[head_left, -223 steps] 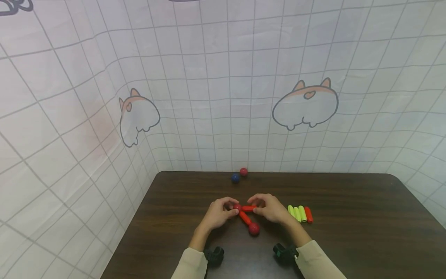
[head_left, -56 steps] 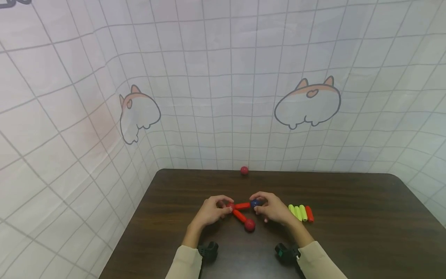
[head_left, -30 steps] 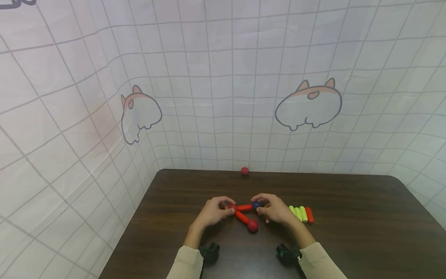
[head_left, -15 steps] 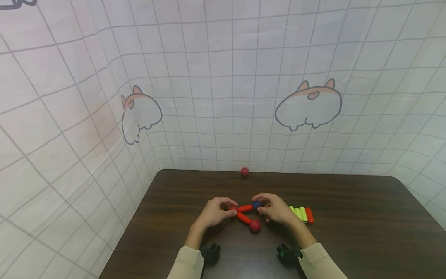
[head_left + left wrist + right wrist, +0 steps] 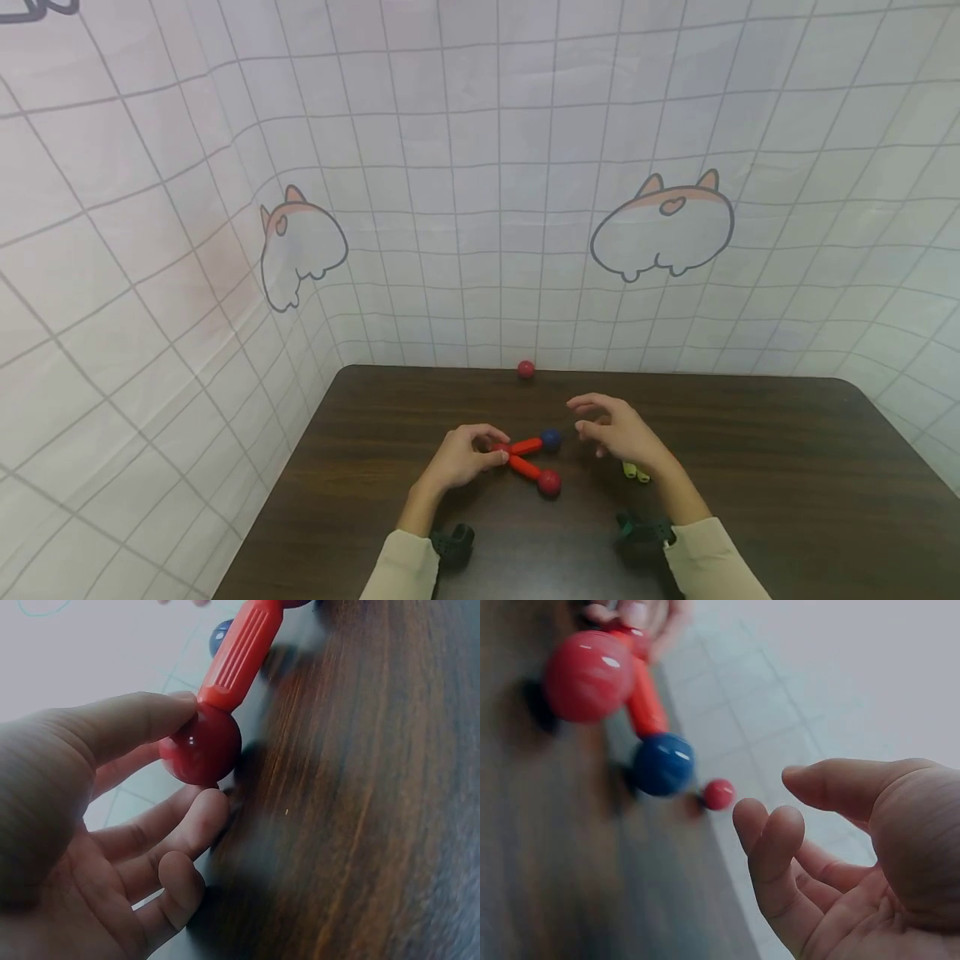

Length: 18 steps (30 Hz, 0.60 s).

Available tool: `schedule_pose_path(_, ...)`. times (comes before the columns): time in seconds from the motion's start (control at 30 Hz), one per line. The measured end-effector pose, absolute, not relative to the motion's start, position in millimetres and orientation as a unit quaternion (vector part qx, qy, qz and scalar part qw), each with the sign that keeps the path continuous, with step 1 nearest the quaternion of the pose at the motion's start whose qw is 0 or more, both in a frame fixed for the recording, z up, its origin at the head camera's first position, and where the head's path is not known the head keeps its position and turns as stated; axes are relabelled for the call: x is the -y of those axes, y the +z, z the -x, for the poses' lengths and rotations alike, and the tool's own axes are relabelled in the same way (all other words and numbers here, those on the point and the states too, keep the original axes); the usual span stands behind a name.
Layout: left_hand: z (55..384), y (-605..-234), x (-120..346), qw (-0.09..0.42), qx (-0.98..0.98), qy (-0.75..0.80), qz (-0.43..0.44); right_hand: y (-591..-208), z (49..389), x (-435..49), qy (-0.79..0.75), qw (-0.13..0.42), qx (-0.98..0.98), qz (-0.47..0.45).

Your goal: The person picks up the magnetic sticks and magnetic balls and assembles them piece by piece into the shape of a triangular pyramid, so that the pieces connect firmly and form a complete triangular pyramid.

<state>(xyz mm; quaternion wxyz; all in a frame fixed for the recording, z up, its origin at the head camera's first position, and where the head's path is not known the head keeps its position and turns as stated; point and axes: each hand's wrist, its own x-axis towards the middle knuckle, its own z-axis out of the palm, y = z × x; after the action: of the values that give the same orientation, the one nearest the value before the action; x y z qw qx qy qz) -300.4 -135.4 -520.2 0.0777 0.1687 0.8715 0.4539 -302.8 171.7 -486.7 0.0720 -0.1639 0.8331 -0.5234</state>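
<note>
My left hand point(image 5: 461, 457) pinches a red ball point(image 5: 202, 746) between thumb and fingers. Two red rods fan out from that ball in a V. The farther rod point(image 5: 527, 447) ends in a blue ball point(image 5: 551, 440), and the nearer rod point(image 5: 524, 467) ends in another red ball point(image 5: 549, 482). My right hand point(image 5: 618, 432) hovers to the right of the blue ball, apart from it. In the right wrist view its fingers are loosely bent, with nothing between them and the thumb.
Yellow-green rods point(image 5: 636, 472) lie on the dark wooden table point(image 5: 787, 467), partly hidden under my right hand and forearm. A loose red ball point(image 5: 526, 369) sits at the table's far edge, by the white grid-patterned curtain point(image 5: 465, 208).
The blue ball came from the far edge and now sits on the farther red rod. In the last half second my right hand has released it and moved right. My left hand keeps its pinch.
</note>
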Motion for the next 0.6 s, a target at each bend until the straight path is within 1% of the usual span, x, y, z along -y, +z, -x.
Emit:
schedule_pose_path(0.3,301,-519,132,0.076,-0.869,0.460,-0.167,-462,294,-226,-0.539,0.023,-0.834,0.112)
schedule_pose_path(0.43,300,-520,132,0.076,-0.870,0.459,-0.164,-465,286,-248,-0.515,0.008,-0.850,0.111)
schedule_pose_path(0.6,299,-519,133,0.076,-0.868,0.465,-0.160,-478,275,-270,-0.475,0.011,-0.873,0.110)
